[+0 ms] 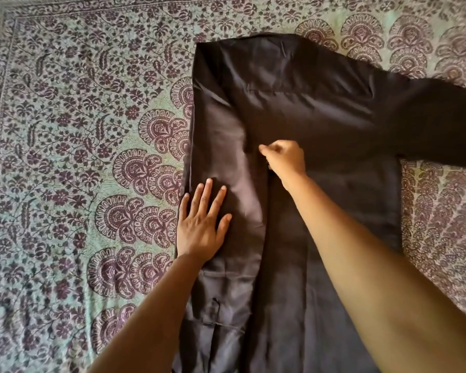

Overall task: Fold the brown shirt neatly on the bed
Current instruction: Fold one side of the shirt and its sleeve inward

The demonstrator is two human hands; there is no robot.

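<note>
Shirt [320, 109]: dark brown, smooth | left hand [202, 227] flat | right hand [285, 160] pinching

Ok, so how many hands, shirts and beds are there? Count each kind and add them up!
Hands: 2, the left hand flat on the brown shirt, the right hand pinching it.
Shirts: 1, brown.
Beds: 1, the bed with a patterned cover.
Total: 4.
</note>
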